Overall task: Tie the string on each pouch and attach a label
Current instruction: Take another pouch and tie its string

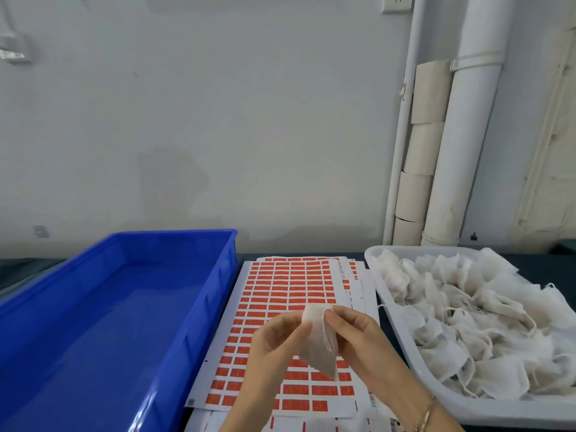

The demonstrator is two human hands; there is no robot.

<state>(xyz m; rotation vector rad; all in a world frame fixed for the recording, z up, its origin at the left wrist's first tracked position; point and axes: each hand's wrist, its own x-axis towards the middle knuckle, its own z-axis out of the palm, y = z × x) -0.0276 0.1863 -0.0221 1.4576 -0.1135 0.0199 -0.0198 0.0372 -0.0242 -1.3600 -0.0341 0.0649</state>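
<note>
Both hands hold one white mesh pouch [318, 347] above the label sheets. My left hand [274, 341] grips its left edge, thumb on top. My right hand [355, 332] pinches the pouch's top right edge. The pouch hangs with a corner pointing down. Its string is not plainly visible. Beneath lies a stack of white sheets with rows of red labels [280, 294]. A white tray [402, 338] at the right is heaped with several more white pouches [486, 319] with loose strings.
A large blue plastic bin [202, 310] stands at the left with nothing visible inside. White pipes [458, 145] and cardboard tubes [424, 145] lean against the wall behind the tray. The dark table edge runs along the wall.
</note>
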